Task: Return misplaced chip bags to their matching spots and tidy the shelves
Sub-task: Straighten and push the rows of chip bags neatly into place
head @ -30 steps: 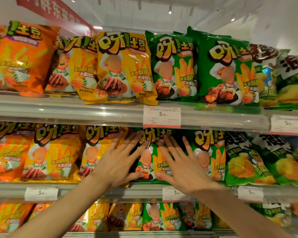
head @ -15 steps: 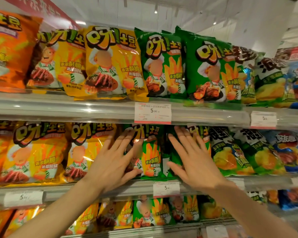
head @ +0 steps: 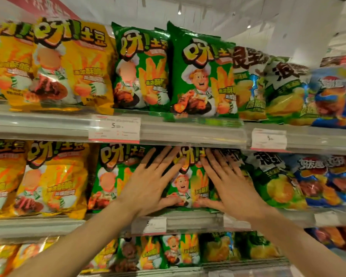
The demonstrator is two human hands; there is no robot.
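On the middle shelf [head: 188, 218] stand green chip bags. My left hand [head: 148, 182] lies flat with straight, spread fingers against one green bag [head: 112, 176]. My right hand [head: 230, 186] lies flat with spread fingers on the right side of the neighbouring green bag [head: 188, 186], which shows between both hands. Both thumbs touch that bag's lower edge. Yellow bags [head: 54, 176] of the same brand stand to the left on this shelf.
The upper shelf [head: 188, 132] carries yellow bags [head: 68, 66], green bags [head: 200, 76] and other green and blue bags [head: 336, 96] to the right. Price tags [head: 114, 128] hang on the shelf fronts. A lower shelf holds more bags [head: 178, 250].
Both hands have shifted right along the middle shelf onto the green bags and moved closer together. The camera turned right, so more blue bags show.
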